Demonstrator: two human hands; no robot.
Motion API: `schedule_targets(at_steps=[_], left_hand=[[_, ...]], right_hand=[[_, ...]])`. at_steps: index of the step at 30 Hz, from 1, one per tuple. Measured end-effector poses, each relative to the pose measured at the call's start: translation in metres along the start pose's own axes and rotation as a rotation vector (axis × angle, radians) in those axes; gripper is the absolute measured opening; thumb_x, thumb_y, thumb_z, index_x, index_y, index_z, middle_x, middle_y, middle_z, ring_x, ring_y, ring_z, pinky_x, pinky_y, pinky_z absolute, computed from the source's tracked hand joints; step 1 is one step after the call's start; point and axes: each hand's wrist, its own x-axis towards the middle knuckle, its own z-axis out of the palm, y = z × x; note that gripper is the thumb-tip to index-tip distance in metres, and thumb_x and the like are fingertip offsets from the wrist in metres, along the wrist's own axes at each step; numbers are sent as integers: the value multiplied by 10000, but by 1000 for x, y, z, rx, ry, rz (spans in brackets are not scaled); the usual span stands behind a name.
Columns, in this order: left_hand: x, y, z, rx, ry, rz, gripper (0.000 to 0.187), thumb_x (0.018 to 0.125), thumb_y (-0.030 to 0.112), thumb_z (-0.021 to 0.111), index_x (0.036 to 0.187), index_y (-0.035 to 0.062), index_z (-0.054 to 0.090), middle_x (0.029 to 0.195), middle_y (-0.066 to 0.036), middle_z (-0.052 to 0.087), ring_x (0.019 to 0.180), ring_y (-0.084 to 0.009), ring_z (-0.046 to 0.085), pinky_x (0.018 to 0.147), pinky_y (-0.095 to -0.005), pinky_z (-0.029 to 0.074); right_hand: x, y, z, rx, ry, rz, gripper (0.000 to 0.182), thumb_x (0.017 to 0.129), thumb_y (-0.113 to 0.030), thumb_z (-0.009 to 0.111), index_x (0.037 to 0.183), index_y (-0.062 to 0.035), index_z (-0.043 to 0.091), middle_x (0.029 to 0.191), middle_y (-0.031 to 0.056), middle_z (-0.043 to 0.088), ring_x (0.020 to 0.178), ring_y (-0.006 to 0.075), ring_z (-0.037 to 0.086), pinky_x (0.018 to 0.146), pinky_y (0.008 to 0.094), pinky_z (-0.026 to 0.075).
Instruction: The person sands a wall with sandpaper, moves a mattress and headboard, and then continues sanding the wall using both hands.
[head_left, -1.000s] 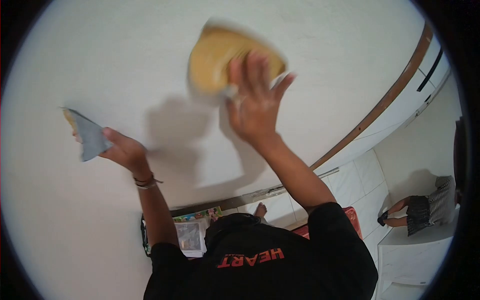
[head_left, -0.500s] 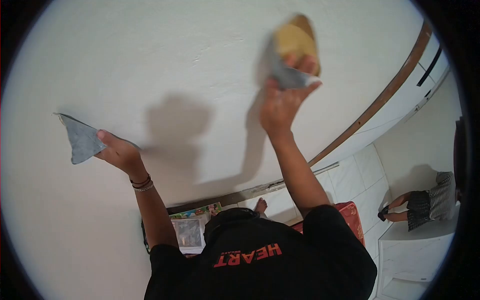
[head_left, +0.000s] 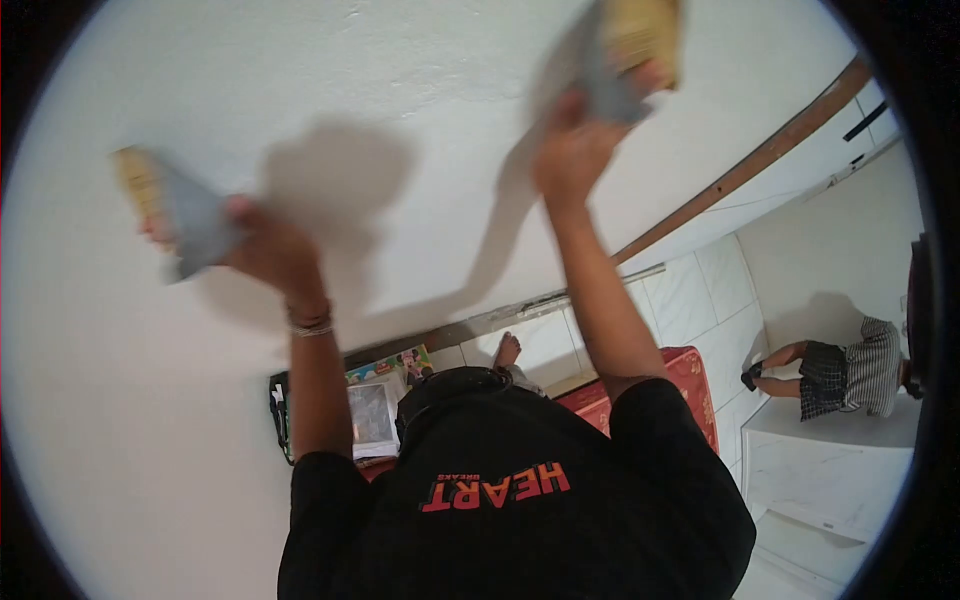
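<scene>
Head view showed the left hand (head_left: 275,245) closed on a grey-and-tan sheet (head_left: 195,215), thumb against the grey face, seemingly pinched so it would not slip. It flared outward from the thumb, tan edge farthest from the wrist; its long axis was unclear. Blurred, the right hand (head_left: 575,160) gripped another sheet (head_left: 640,35), fingers over the tan face, likely to steady it; its long axis ran beyond the fingertips, away from the wrist. Beyond both grips was a pale wall (head_left: 450,150).

It looks like a home: bare foot (head_left: 508,350), tiled floor (head_left: 684,294), red patterned covering (head_left: 690,388).
</scene>
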Motion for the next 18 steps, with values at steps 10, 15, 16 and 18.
schedule_targets(at_steps=[10, 15, 16, 18], left_hand=[[-268, -162, -200, 694, -1208, 44, 465, 744, 91, 512, 1208, 107, 488, 1213, -164, 453, 1186, -334, 360, 992, -395, 284], [-314, -222, -390, 905, -1384, -318, 285, 848, 139, 405, 956, -63, 574, 826, -213, 606, 743, -314, 589, 683, -377, 468], [-297, -201, -386, 907, -1392, -327, 285, 848, 139, 405, 956, -63, 574, 826, -213, 606, 743, -314, 589, 683, -377, 468], [-270, -165, -358, 322, -662, -1718, 402, 893, 248, 424, 1145, -58, 496, 1066, -136, 566, 952, -206, 543, 815, -316, 427]], right_hand=[[-416, 161, -185, -519, -1200, 796, 256, 815, -196, 403, 954, -92, 592, 982, 171, 590, 916, 351, 547, 806, 412, 435], [-406, 165, -353, -354, -385, 1926, 319, 852, -307, 365, 901, -46, 544, 798, 119, 595, 783, 261, 574, 713, 411, 441], [-385, 156, -356, -365, -391, 1929, 319, 852, -307, 365, 901, -46, 544, 798, 119, 595, 783, 261, 574, 713, 411, 441], [-354, 156, -346, -230, -235, 2135, 424, 842, -431, 387, 995, -66, 538, 891, 64, 600, 818, 223, 569, 757, 443, 400]])
